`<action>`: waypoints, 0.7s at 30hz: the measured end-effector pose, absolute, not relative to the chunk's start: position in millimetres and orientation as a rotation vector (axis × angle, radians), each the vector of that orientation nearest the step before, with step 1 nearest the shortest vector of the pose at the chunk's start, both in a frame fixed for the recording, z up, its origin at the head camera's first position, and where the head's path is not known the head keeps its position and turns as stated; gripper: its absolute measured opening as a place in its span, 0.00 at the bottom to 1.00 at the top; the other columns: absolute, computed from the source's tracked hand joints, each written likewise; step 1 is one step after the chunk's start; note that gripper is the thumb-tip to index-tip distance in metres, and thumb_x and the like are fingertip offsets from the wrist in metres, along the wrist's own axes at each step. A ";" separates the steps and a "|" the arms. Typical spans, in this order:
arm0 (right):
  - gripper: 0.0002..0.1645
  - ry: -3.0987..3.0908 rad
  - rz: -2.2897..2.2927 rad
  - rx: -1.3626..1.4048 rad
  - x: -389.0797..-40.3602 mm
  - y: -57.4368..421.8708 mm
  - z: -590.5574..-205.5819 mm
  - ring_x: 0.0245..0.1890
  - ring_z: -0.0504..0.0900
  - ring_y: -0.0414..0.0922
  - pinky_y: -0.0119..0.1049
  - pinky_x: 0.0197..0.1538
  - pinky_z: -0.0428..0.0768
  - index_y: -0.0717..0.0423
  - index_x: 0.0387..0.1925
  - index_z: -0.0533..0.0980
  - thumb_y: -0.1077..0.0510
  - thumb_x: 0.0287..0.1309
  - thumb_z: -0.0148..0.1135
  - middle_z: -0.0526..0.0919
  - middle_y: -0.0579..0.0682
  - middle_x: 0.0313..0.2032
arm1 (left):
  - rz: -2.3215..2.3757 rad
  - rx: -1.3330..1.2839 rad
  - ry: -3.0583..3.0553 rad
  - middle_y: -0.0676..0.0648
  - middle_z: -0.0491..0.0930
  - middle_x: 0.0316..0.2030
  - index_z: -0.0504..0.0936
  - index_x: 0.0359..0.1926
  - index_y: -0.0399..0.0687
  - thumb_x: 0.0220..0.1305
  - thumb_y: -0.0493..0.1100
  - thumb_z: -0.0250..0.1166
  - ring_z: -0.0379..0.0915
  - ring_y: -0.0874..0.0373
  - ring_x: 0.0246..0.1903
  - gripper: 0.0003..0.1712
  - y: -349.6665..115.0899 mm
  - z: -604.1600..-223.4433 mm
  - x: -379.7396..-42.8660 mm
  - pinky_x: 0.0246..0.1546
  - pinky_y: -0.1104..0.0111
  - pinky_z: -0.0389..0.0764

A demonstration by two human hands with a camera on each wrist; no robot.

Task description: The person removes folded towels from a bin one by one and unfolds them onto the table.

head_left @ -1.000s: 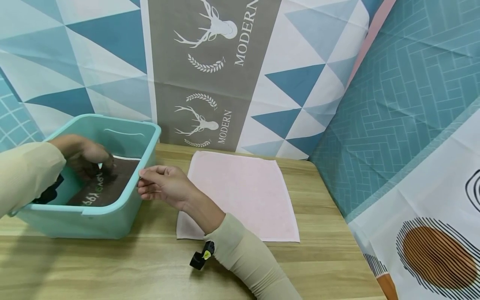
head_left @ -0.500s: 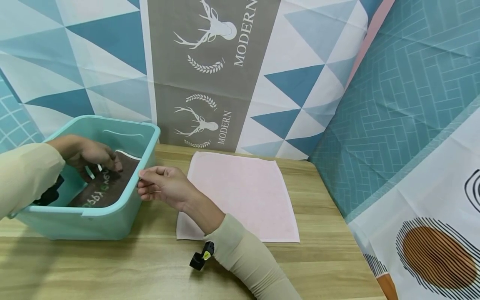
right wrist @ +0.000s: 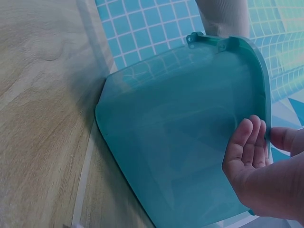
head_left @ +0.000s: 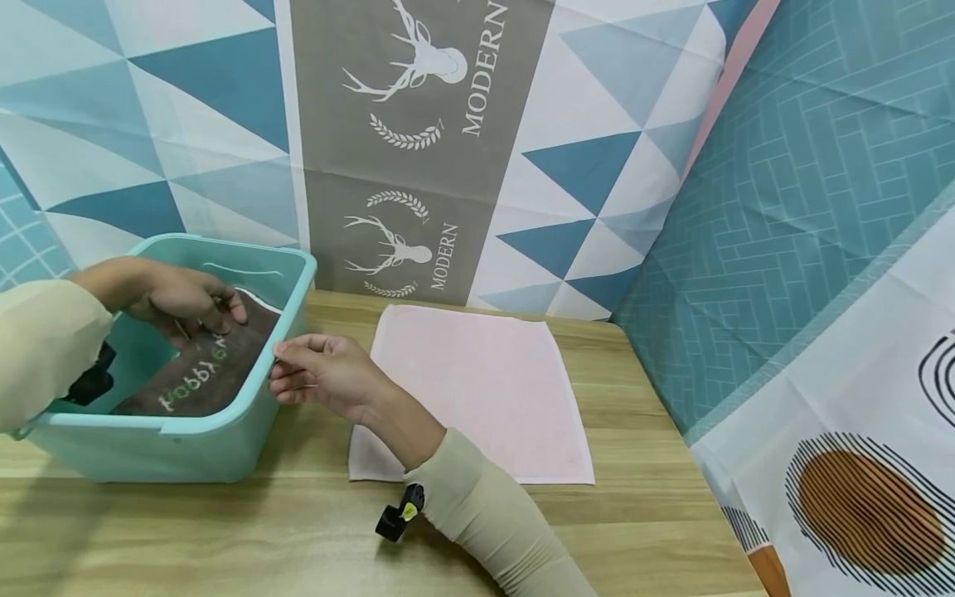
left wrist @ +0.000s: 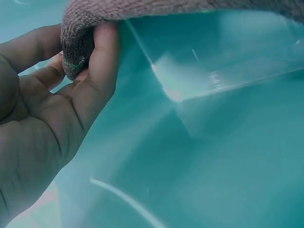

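Observation:
My left hand (head_left: 186, 303) reaches into a teal plastic basin (head_left: 201, 424). It pinches the edge of a brown towel (head_left: 239, 356) with pale and green lettering. In the left wrist view the towel's fuzzy edge (left wrist: 76, 42) is folded between the thumb and fingers of the left hand (left wrist: 52, 95), with the basin's smooth inside below. My right hand (head_left: 324, 373) grips the basin's right rim, thumb on one side and curled fingers on the other. The right wrist view has that hand (right wrist: 251, 166) at the rim, beside the basin's outer wall (right wrist: 175, 128).
A pale pink towel (head_left: 477, 398) lies spread flat on the wooden table (head_left: 313, 531), right of the basin. Behind the table hangs a patterned cloth (head_left: 403, 149) with triangles and deer heads. Another printed cloth (head_left: 806, 232) hangs along the right side.
My left hand has risen slightly inside the basin, drawing the brown towel up so that more of its lettering shows. The right hand stays on the rim.

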State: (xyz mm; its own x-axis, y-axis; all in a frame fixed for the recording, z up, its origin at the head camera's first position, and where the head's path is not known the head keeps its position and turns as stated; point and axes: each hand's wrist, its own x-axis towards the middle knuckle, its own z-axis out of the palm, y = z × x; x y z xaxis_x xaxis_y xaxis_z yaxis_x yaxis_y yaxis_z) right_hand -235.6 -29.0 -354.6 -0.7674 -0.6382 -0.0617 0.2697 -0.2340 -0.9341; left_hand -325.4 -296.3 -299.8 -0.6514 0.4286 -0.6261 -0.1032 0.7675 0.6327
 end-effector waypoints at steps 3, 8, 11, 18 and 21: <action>0.12 1.448 -2.038 -0.449 -235.3 -29.5 -355.1 0.26 0.83 0.39 0.32 0.35 0.85 0.54 0.31 0.80 0.64 0.74 0.56 0.83 0.48 0.26 | 0.830 0.260 2.143 0.42 0.74 0.38 0.62 0.59 0.33 0.78 0.37 0.51 0.68 0.54 0.29 0.16 -294.5 -293.8 -323.4 0.34 0.59 0.79; 0.12 1.446 -2.032 -0.449 -235.6 -29.1 -354.8 0.26 0.84 0.39 0.32 0.35 0.85 0.54 0.31 0.80 0.64 0.74 0.57 0.83 0.48 0.26 | 0.850 0.302 2.159 0.43 0.72 0.37 0.60 0.60 0.34 0.78 0.36 0.51 0.67 0.54 0.29 0.16 -289.8 -278.3 -318.8 0.34 0.59 0.79; 0.12 1.444 -2.029 -0.452 -235.1 -29.2 -355.2 0.26 0.84 0.39 0.32 0.36 0.85 0.54 0.31 0.80 0.64 0.74 0.56 0.83 0.48 0.26 | 0.856 0.318 2.178 0.43 0.71 0.38 0.59 0.60 0.35 0.78 0.35 0.50 0.67 0.54 0.30 0.16 -288.1 -268.4 -314.3 0.33 0.59 0.79; 0.12 1.431 -2.022 -0.453 -234.0 -27.9 -353.9 0.27 0.85 0.39 0.32 0.36 0.85 0.53 0.32 0.80 0.63 0.74 0.56 0.84 0.48 0.27 | 0.845 0.372 2.226 0.41 0.71 0.41 0.60 0.62 0.35 0.79 0.35 0.49 0.70 0.50 0.33 0.16 -283.0 -240.5 -301.9 0.33 0.56 0.80; 0.13 1.420 -2.022 -0.455 -233.8 -27.8 -353.5 0.27 0.85 0.39 0.31 0.37 0.85 0.53 0.32 0.80 0.64 0.75 0.55 0.84 0.48 0.27 | 0.828 0.395 2.256 0.39 0.70 0.44 0.60 0.62 0.36 0.79 0.36 0.51 0.71 0.49 0.34 0.17 -279.4 -227.8 -295.4 0.33 0.54 0.80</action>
State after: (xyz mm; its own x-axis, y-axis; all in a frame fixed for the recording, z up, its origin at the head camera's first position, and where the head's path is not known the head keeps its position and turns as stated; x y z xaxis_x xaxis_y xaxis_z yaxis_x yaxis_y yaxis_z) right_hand -233.8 -27.8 -353.5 -0.7490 -0.6590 -0.0691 0.2888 -0.2307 -0.9292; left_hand -295.4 -279.4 -227.8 -0.7143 0.4852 -0.5044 0.0438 0.7503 0.6597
